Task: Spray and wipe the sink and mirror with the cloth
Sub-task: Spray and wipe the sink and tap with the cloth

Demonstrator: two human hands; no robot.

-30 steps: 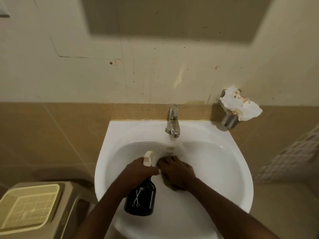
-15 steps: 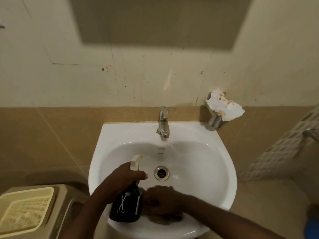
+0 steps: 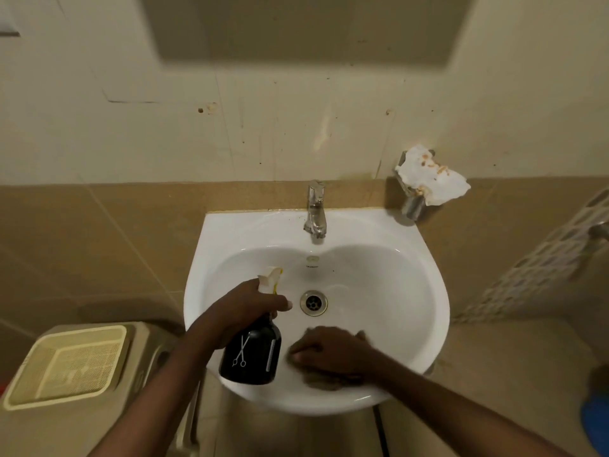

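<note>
White wall-hung sink (image 3: 412, 258) seen from above, chrome tap (image 3: 315, 209) at its back edge, drain (image 3: 313, 302) at the centre of the bowl. Left hand (image 3: 240, 311) held over the left side of the bowl, fingers wrapped tight round the neck of a black spray bottle (image 3: 251, 352); one finger points out toward the drain, pale trigger head above the knuckles, bottle body hanging down, scissors mark on its front. Right hand (image 3: 333, 352) lies flat, palm down, on the near inner wall of the bowl, fingers together and pressed onto a brownish cloth (image 3: 326, 380); cloth mostly hidden, blurred edges show under and beside the hand. Bottle and right hand sit just beside each other. A stained white paper (image 3: 431, 179) lies over a metal wall holder right of the tap. Beige lidded bin (image 3: 69, 364) at lower left. Mirror's lower part (image 3: 296, 28) at top, dim.
</note>
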